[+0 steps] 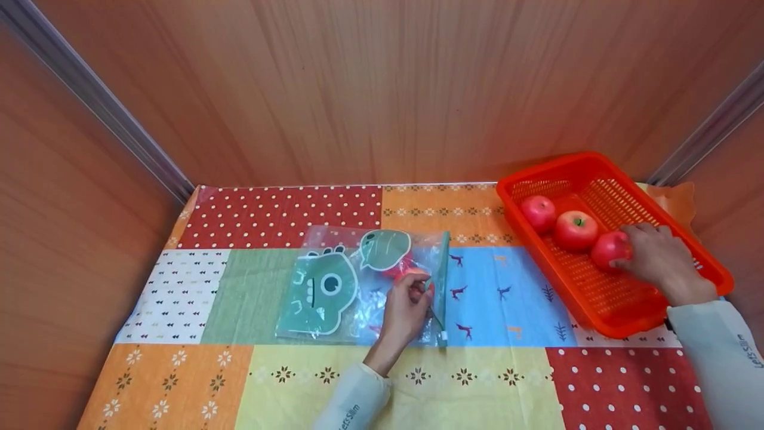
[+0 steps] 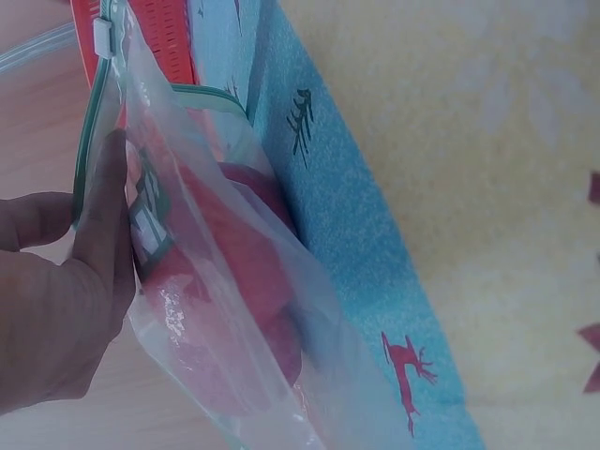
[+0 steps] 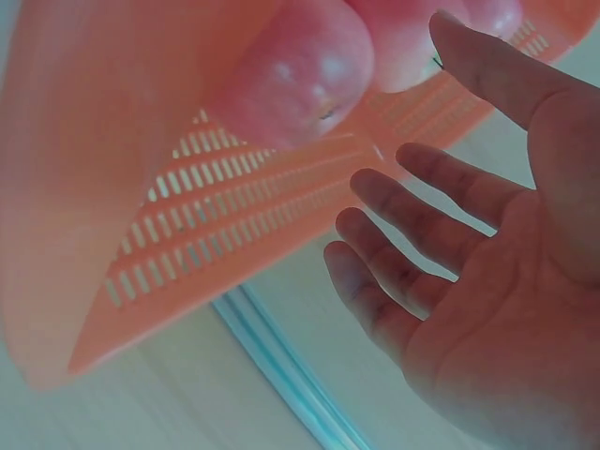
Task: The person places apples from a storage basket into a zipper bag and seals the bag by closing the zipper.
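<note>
A clear zip bag (image 1: pixel 322 292) with a green one-eyed monster print lies on the patchwork cloth. Red fruit (image 2: pixel 239 248) shows through its plastic. With thumb and fingers, my left hand (image 1: pixel 403 313) pinches the bag near its green slider edge (image 2: pixel 91 141). At the right, my right hand (image 1: pixel 659 260) reaches into an orange-red basket (image 1: pixel 624 329), beside the nearest red apple (image 1: pixel 610 251). Its fingers are spread in the right wrist view, with a gap to the apples there. Two more apples, one at the far end (image 1: pixel 538 213) and one in the middle (image 1: pixel 576 231), sit in the row.
Wood-grain panels (image 1: pixel 358 89) stand behind and on both sides, with metal strips (image 1: pixel 113 101) at the corners. The patchwork cloth (image 1: pixel 173 382) covers the table. An orange flap (image 1: pixel 677 200) shows behind the basket.
</note>
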The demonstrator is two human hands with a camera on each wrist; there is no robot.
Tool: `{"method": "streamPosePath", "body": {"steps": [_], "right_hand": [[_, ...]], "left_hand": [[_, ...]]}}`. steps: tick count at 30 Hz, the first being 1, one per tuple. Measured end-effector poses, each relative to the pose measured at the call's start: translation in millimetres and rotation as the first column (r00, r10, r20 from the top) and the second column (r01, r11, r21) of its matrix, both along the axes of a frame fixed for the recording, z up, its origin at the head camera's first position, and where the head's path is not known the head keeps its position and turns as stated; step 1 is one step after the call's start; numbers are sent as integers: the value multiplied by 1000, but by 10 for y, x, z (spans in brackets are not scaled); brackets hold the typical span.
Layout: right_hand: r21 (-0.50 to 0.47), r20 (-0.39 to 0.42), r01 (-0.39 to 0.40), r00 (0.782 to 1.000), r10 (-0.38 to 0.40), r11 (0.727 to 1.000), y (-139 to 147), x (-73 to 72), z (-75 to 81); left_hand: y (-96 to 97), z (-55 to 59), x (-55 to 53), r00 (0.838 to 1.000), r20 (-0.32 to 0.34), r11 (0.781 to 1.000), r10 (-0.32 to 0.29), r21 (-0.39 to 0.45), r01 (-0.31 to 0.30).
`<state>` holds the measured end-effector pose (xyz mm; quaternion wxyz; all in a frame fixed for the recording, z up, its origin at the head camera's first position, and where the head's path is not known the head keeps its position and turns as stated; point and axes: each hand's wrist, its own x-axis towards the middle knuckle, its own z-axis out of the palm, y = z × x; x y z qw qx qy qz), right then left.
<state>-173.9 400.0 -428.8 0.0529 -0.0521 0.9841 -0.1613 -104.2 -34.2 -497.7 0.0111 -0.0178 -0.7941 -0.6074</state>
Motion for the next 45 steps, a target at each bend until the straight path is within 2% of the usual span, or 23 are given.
{"method": "streamPosePath", "body": {"steps": [12, 22, 29, 34, 42, 45], "right_hand": [[11, 119, 4, 993, -6, 1000, 118, -94, -46], [-42, 212, 33, 977, -23, 999, 156, -180, -35], [-88, 273, 63, 961, -37, 994, 149, -230, -15], [-101, 302, 71, 953, -37, 992, 152, -263, -6], [10, 301, 26, 953, -28, 1000, 153, -356, -12], [18, 314, 35, 949, -39, 999, 148, -368, -17]], "left_hand": [[-2, -14, -14, 999, -46, 1000, 10, -15, -11], [5, -3, 1, 1000, -5, 1000, 11, 19, -11], [3, 16, 4, 999, 31, 1000, 11, 9, -12], [1, 11, 7, 1000, 23, 1000, 8, 13, -8], [1, -5, 8, 1000, -10, 1000, 4, 23, -4], [7, -1, 5, 1000, -14, 1000, 5, 22, -5]]}}
